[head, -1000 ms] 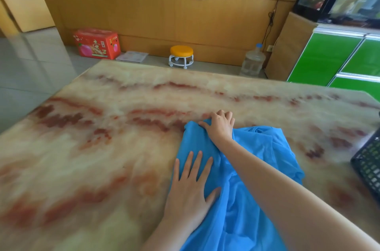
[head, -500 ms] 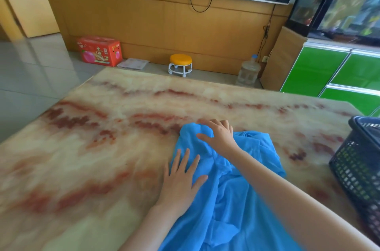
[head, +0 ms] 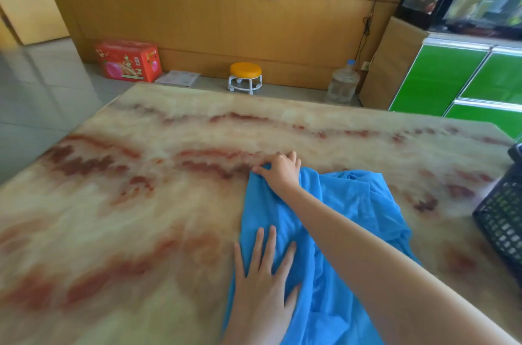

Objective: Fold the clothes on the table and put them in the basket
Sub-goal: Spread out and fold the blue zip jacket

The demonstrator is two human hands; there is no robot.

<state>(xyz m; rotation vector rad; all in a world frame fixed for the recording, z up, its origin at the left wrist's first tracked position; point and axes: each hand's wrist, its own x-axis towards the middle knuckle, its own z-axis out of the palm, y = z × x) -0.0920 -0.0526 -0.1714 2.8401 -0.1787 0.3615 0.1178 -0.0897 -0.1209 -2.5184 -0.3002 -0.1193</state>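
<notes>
Blue garment (head: 347, 203) lies rumpled on the marbled worktop (head: 141, 203), near right part | black basket (head: 502, 217) at right edge, apart from it | left hand (head: 262, 285) flat, fingers spread, pressing its near-left edge | right hand (head: 282, 171) grips its far-left corner

No text can be read; the red box (head: 128, 60), far beyond the left hand (head: 261, 288), bears only blurred print
</notes>
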